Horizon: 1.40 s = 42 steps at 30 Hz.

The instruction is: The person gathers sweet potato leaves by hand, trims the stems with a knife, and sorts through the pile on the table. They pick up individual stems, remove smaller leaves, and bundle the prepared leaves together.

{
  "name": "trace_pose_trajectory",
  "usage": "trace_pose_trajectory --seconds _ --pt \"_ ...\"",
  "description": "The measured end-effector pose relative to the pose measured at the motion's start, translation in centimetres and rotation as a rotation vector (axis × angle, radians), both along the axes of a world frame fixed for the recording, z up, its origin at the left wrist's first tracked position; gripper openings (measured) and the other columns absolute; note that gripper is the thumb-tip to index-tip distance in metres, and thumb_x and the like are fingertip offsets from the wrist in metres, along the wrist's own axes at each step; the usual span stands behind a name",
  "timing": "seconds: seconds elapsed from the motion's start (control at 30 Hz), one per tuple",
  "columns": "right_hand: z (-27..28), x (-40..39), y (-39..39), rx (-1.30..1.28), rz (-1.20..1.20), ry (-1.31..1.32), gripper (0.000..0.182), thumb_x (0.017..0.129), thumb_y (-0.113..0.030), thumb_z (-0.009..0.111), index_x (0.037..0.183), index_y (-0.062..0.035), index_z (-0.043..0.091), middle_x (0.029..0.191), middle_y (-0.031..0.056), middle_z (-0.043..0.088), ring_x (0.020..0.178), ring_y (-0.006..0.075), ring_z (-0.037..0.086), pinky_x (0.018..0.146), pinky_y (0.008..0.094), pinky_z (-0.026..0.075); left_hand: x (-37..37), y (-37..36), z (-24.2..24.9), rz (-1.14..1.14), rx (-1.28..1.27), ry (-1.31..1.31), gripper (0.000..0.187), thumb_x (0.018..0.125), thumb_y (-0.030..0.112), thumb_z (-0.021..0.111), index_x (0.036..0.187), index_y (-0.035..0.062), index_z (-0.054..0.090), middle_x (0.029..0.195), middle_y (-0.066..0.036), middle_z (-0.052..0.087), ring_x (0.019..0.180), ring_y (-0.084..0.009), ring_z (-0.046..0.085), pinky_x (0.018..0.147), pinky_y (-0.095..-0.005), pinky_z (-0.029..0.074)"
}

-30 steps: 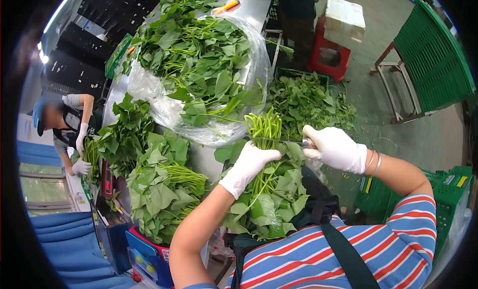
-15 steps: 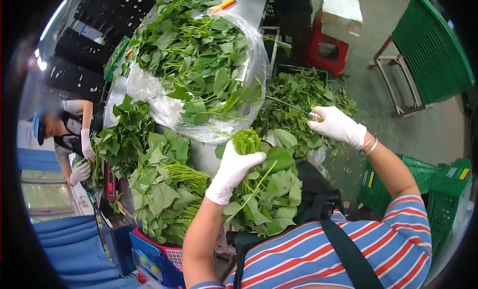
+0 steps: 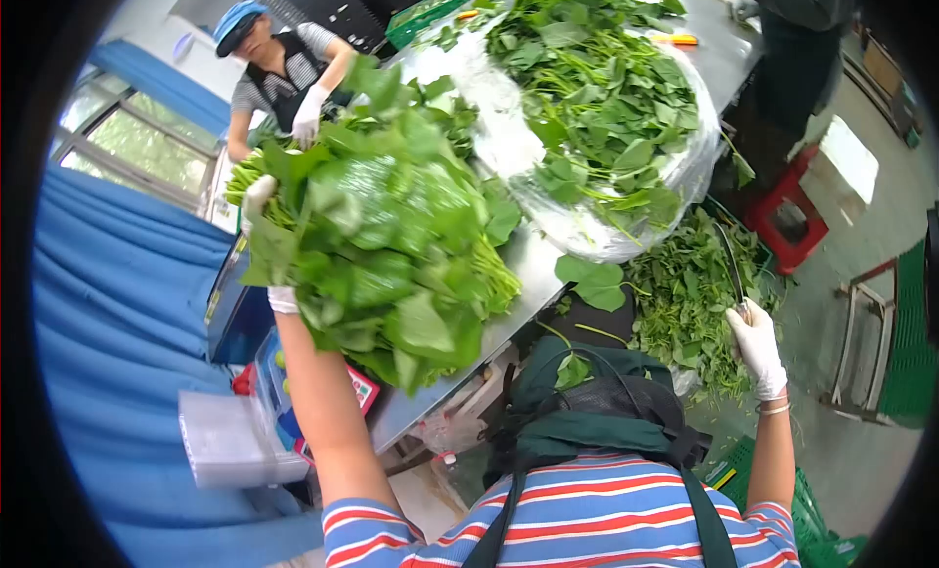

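My gloved left hand [image 3: 259, 198] grips a bunch of leafy greens [image 3: 377, 216] by its stems, over the left side of the metal table. Leaves cover much of that hand. Broad heart-shaped leaves hang over the other bunches below, their stems [image 3: 497, 275] showing at the right. Out to the right, my gloved right hand [image 3: 755, 348] is closed around the handle of a knife with a thin, slightly curved blade [image 3: 730, 260]. This blade points up and away, over a heap of loose leaves and trimmings [image 3: 675, 294] beside the table.
A big pile of greens [image 3: 606, 99] lies on clear plastic sheeting [image 3: 577, 231] on the metal table [image 3: 533, 265]. A co-worker [image 3: 293, 74] in white gloves stands across at the left. An orange-handled tool [image 3: 675, 39] lies behind the pile. A red stool [image 3: 787, 216] stands at the right.
My left hand has carried its bunch from in front of my body to the far left, over the table. The right hand still holds the knife, now pointing upward. My view has turned left.
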State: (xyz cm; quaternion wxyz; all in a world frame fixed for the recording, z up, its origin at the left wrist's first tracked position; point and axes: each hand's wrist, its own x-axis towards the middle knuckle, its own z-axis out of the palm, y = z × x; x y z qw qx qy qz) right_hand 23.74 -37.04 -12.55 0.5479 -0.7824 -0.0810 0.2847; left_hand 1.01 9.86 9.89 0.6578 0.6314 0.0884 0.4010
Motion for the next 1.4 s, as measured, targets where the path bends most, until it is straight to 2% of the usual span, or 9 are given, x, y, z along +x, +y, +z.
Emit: trace_pose_trajectory --seconds 0.07,0.1,0.17,0.33,0.53,0.63,1.0,1.23,1.4 --pt "-1.0 -0.2 -0.1 0.011 0.038 -0.016 0.017 0.087 -0.016 0.057 0.076 -0.0069 0.047 0.055 -0.0046 0.042 0.040 0.0046 0.039 0.037 0.0223 0.032 -2.4 1.9 1.7 0.341 0.136 0.065 0.035 0.087 0.030 0.049 0.108 0.0020 0.053 0.101 -0.011 0.060 0.084 -0.0190 0.061 0.075 -0.0334 0.052" --pt "-1.4 -0.4 -0.3 0.012 0.049 -0.034 0.017 0.087 -0.016 0.056 0.076 -0.0072 0.047 0.054 -0.0043 0.042 0.038 0.0050 0.039 0.035 0.0222 0.032 -3.3 0.5 3.0 0.218 -0.046 -0.047 0.029 0.089 0.022 0.049 0.110 0.0028 0.051 0.103 -0.011 0.058 0.086 -0.0171 0.059 0.078 -0.0329 0.051" --pt "-1.8 -1.0 -0.7 -0.034 0.067 -0.025 0.018 0.087 -0.016 0.056 0.076 -0.0064 0.046 0.054 -0.0046 0.041 0.039 0.0047 0.040 0.036 0.0219 0.033 -4.8 1.6 3.2 0.452 0.556 -0.126 0.025 0.088 0.016 0.050 0.109 0.0031 0.052 0.105 -0.011 0.058 0.090 -0.0179 0.058 0.082 -0.0324 0.050" --pt "-3.8 -1.4 -0.9 -0.048 0.081 0.016 0.017 0.088 -0.016 0.056 0.077 -0.0065 0.046 0.054 -0.0042 0.042 0.039 0.0042 0.039 0.035 0.0214 0.031 -6.4 -0.5 11.3 0.331 0.094 0.027 0.026 0.083 0.009 0.054 0.108 0.0021 0.055 0.110 -0.010 0.057 0.097 -0.0186 0.056 0.087 -0.0326 0.047" --pt "-4.0 -1.9 0.3 -0.066 0.095 0.003 0.016 0.088 -0.015 0.056 0.079 -0.0058 0.047 0.056 -0.0047 0.042 0.039 0.0037 0.037 0.036 0.0212 0.030 -3.4 -5.1 10.3 0.107 1.175 0.665 0.033 0.066 -0.002 0.064 0.097 0.0011 0.053 0.087 -0.002 0.058 0.075 -0.0111 0.056 0.068 -0.0275 0.048" --pt "-4.0 -2.1 0.8 -0.081 0.096 0.002 0.016 0.087 -0.014 0.056 0.078 -0.0058 0.047 0.056 -0.0048 0.042 0.039 0.0036 0.037 0.036 0.0213 0.030 -2.0 -7.0 9.2 -0.036 1.621 0.882 0.036 0.054 0.002 0.067 0.088 0.0060 0.054 0.080 -0.010 0.056 0.074 -0.0270 0.056 0.069 -0.0333 0.045" --pt "-6.0 -3.2 1.5 -0.123 0.124 0.020 0.019 0.088 -0.014 0.055 0.072 -0.0093 0.044 0.052 -0.0035 0.043 0.038 0.0055 0.039 0.035 0.0210 0.031 -6.7 -3.9 3.2 -0.262 1.990 1.140 0.014 0.062 0.005 0.057 0.074 0.0088 0.049 0.071 -0.005 0.048 0.079 -0.0234 0.052 0.087 -0.0380 0.041" --pt "-6.3 -4.6 3.2 -0.202 0.156 -0.038 0.028 0.082 -0.013 0.060 0.064 -0.0071 0.039 0.054 -0.0046 0.037 0.046 0.0040 0.035 0.040 0.0232 0.030 -9.7 -1.5 -3.8 -0.443 2.041 0.918 0.011 0.070 0.011 0.052 0.069 0.0155 0.043 0.064 0.001 0.042 0.071 -0.0165 0.052 0.104 -0.0427 0.034" --pt "-12.1 -2.6 1.2 -0.155 0.209 -0.084 0.022 0.086 -0.013 0.056 0.070 -0.0092 0.041 0.054 -0.0019 0.044 0.039 0.0078 0.042 0.033 0.0234 0.036 -8.6 -1.0 0.7 -0.241 2.215 0.991 0.008 0.069 0.012 0.053 0.071 0.0155 0.046 0.065 0.002 0.045 0.072 -0.0165 0.053 0.106 -0.0424 0.030"
